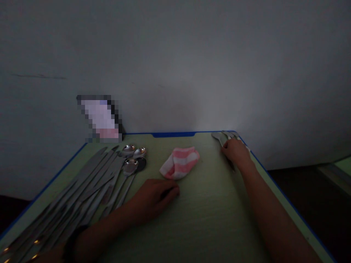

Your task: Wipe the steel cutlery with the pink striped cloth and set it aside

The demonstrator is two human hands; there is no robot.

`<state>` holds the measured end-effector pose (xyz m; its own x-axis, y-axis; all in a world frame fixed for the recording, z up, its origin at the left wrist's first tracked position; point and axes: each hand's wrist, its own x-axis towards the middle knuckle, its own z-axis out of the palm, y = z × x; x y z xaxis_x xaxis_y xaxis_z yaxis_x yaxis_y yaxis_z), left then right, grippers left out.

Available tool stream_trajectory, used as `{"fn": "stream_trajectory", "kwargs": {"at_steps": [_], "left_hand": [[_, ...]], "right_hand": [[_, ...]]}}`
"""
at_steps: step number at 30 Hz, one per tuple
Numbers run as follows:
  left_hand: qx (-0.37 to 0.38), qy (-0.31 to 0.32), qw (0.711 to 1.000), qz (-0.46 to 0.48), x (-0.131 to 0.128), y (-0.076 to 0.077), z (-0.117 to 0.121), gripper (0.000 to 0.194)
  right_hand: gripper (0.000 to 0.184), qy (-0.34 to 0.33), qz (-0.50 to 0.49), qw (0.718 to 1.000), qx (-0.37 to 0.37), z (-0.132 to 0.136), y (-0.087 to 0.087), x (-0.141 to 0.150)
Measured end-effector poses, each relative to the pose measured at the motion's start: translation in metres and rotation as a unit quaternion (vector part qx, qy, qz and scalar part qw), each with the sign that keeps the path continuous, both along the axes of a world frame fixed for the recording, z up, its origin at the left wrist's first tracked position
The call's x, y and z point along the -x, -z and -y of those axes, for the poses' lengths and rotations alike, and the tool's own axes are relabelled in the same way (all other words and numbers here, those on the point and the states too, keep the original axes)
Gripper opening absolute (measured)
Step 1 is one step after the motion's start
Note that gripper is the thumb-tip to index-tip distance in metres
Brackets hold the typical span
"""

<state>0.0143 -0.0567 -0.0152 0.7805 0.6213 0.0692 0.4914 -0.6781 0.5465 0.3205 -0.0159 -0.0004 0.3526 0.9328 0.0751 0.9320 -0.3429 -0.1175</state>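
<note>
When looking from the near side, see first knife handles (37, 241) cut off by the left border, glinting warmly at their ends, next to a dark band (72, 243) on the left wrist. Follow the knives (89, 168) up the table (197, 223) in a slanting, overlapping heap, too dim to count and partly hidden by the left forearm (109, 223). Next, find the left hand (153, 199) just below the cloth (182, 163), loosely bent, with thumb and fingers parted; cannot tell whether touching the fabric. Beside the knife tips, note spoons (130, 166), with one dark disc (141, 164) among them, hard to make out. Past the pink-and-white striped cloth, find the right hand (237, 151) at the far right corner, with fingers bent down over cutlery (216, 136); cannot tell whether gripping a handle or merely touching. Cannot make out all the half-covered heads. Beyond, see a blue rim (173, 134), then a screen (100, 118) at far left, masked by coarse blocks and impossible to read, before a scratched grey wall (175, 54).
</note>
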Motion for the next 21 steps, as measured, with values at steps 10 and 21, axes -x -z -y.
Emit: {"fn": "stream_trajectory", "kwargs": {"at_steps": [10,21], "left_hand": [[0.004,0.002,1.0,0.009,-0.0005,-0.0031,0.0008,0.032],[0.011,0.002,1.0,-0.005,0.0003,-0.0023,0.0007,0.03]], "right_hand": [[0.03,0.099,-0.023,0.995,0.006,0.0004,-0.0056,-0.0022],[0.029,0.098,0.026,0.993,-0.053,0.0027,0.0001,-0.001]]}}
